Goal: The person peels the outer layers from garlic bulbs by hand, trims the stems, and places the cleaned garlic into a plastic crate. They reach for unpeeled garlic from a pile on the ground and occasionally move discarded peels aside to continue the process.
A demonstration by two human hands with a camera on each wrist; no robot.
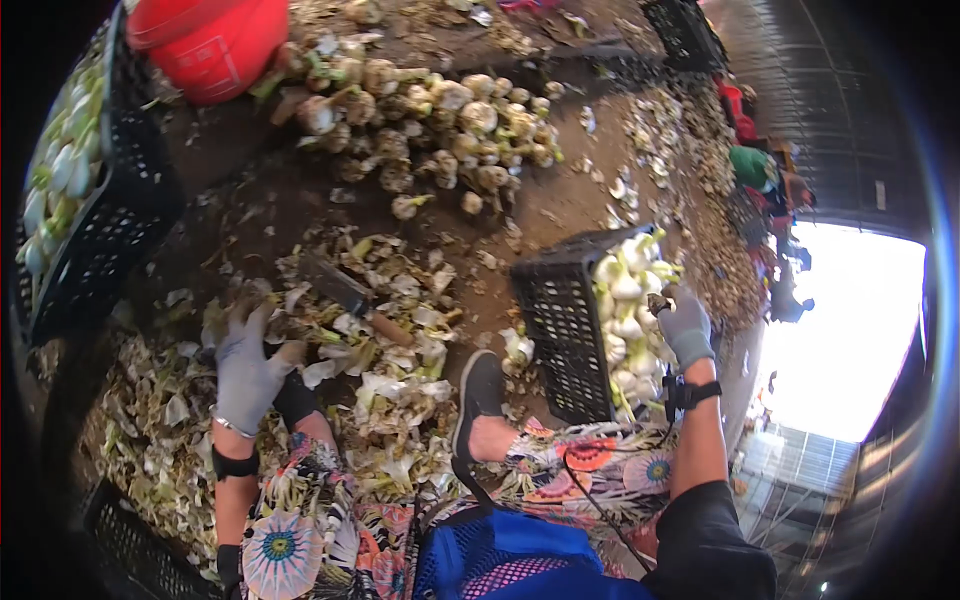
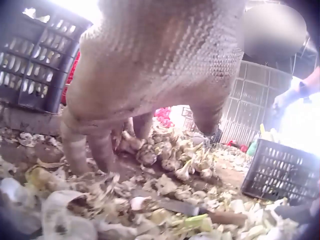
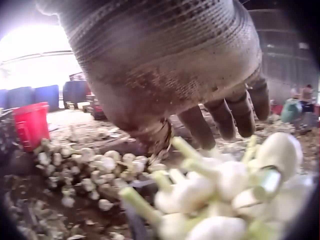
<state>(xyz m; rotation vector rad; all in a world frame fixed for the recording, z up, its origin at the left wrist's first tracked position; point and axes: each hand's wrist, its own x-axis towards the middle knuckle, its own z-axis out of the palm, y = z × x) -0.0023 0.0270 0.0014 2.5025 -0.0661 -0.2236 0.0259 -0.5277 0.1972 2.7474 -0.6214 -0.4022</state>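
Note:
My left hand (image 1: 248, 370), in a pale knitted glove, reaches down to the loose garlic skins (image 1: 385, 400) on the ground. Its fingers (image 2: 75, 150) point downward and spread, with the tips at the skins in the left wrist view. To its right lies a knife with a wooden handle (image 1: 390, 328). My gloved right hand (image 1: 686, 325) is over a black crate (image 1: 560, 335) of trimmed white garlic bulbs (image 3: 220, 187). Loosely extended fingers (image 3: 217, 120) hang just above the bulbs in the right wrist view; the thumb end looks brown and dirty.
Untrimmed garlic bulbs (image 1: 440, 125) lie heaped ahead, near a red bucket (image 1: 215, 50). A second black crate (image 1: 120, 200) of white garlic stands at left. The person's shoe (image 1: 480, 395) is beside the near crate. People work at the far right.

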